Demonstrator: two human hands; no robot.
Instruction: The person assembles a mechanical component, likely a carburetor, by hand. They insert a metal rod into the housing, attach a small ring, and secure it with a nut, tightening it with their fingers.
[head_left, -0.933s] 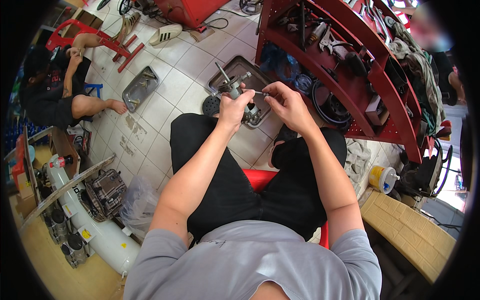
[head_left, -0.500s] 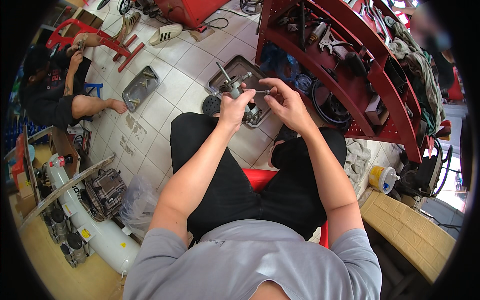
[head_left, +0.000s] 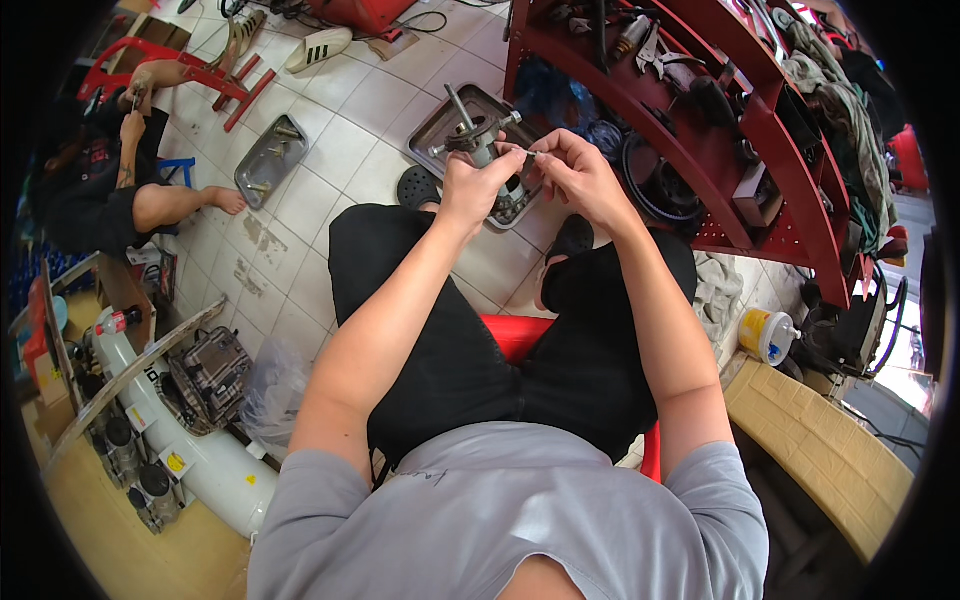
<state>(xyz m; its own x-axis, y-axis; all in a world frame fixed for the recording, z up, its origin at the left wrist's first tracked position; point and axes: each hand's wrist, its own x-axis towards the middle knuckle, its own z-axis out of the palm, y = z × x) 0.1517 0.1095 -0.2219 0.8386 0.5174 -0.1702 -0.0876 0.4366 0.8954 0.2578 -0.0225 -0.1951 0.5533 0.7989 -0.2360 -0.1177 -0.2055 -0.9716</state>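
In front of my knees, a grey metal machine part (head_left: 478, 150) with an upright shaft stands over a grey metal tray (head_left: 428, 133). Another round metal piece sits low beside my left fingers. My left hand (head_left: 478, 185) is closed against this assembly, thumb pointing right, gripping one end of a small metal rod (head_left: 531, 154). The other end is pinched between the thumb and fingers of my right hand (head_left: 578, 175). Both sets of fingertips almost meet there and cover most of the rod. What my left fingers grip underneath is hidden.
A red shelf rack (head_left: 690, 150) with tools stands close on my right. At left, a seated person (head_left: 110, 180) handles something small near a second tray (head_left: 272, 160) holding metal pieces. A white cylinder tank (head_left: 190, 450), a plastic bag (head_left: 275, 395) and a bucket (head_left: 768, 335) are nearby.
My right hand has come left and closed its fingers on the small metal rod; its index finger was raised before. The view has shifted slightly.
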